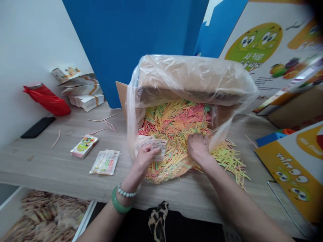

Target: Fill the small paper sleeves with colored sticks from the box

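A cardboard box lined with a clear plastic bag (191, 72) lies with its mouth toward me. Thin candy sticks (174, 124) in yellow, pink, orange and green fill it and spill over the front. My left hand (145, 156) pinches a small printed packet (159, 149) between thumb and fingers, above the sticks at the left of the opening. More printed packets (145, 139) show just behind it. My right hand (198, 146) reaches into the pile on the right, fingers curled down among the sticks; its fingertips are hidden.
On the left lie a filled packet (105, 162), a stack of printed cards (84, 146), loose sticks, a black phone (37, 127), a red bag (47, 101) and stacked cartons (84, 90). Printed boxes (290, 168) stand on the right. Below left, a white bin (12, 201) holds many packets.
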The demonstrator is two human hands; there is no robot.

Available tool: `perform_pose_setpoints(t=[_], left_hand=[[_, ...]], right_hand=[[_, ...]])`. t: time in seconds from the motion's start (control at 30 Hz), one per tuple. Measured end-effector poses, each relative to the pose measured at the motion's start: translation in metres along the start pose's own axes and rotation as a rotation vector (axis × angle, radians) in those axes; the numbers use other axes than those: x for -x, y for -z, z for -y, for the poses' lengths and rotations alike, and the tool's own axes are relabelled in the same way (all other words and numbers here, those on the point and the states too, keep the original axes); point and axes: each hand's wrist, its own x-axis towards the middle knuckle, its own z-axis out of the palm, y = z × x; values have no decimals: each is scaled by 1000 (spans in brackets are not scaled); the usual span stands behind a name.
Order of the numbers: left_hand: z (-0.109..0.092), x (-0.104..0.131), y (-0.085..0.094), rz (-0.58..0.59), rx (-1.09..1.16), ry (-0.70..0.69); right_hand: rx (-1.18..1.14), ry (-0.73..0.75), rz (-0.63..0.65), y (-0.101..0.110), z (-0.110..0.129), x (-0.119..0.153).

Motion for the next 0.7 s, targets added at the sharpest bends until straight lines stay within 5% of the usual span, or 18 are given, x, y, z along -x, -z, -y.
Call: perform_pose_setpoints(t=[0.13, 0.27, 0.4, 0.53, 0.7], left_hand=[[-5, 1, 0, -38, 80, 47], [-10, 1, 7, -97, 182, 76], [-11, 0, 16, -148, 266, 81], [-15, -1, 17, -127, 276, 17], [-20, -16, -9, 105, 153, -172]], right_hand=[[-59, -24, 62, 9, -10, -7], [-215, -46, -20, 16, -10, -13], [-862, 32, -16, 4, 12, -18], [-1563, 184, 127, -17, 41, -10], [-1739, 227, 184, -29, 69, 0]])
